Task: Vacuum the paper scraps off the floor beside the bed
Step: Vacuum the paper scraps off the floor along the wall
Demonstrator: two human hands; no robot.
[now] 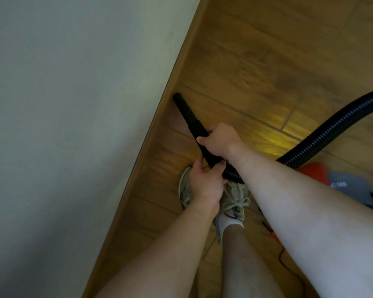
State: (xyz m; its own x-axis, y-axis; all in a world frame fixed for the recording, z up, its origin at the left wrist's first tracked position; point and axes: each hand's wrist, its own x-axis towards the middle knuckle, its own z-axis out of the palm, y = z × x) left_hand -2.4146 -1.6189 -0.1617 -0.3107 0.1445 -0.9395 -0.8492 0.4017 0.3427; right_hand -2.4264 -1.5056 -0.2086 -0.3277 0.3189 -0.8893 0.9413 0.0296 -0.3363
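1. The pale-covered bed (pixel 73 104) filled the left side, and its wooden side rail (pixel 159 130) ran diagonally from top centre down to the bottom edge.
2. The black nozzle (pixel 188 117) pointed up and left, its tip low over the floor (pixel 267 61) and just beside the rail.
3. The right hand (pixel 219 138) gripped the nozzle near its middle, fingers wrapped round it.
4. The left hand (pixel 205 181) held the nozzle's rear end, where the ribbed hose (pixel 332 127) joined, with thumb and fingers curled round it.
5. The hose arched away to the right edge, above the red and grey vacuum body (pixel 340 183).
6. Open floor lay right of the rail and beyond the tip.
7. Nearer, the person's shoes (pixel 235 203) stood between rail and vacuum body, with a thin orange cord (pixel 282 254) beside them.
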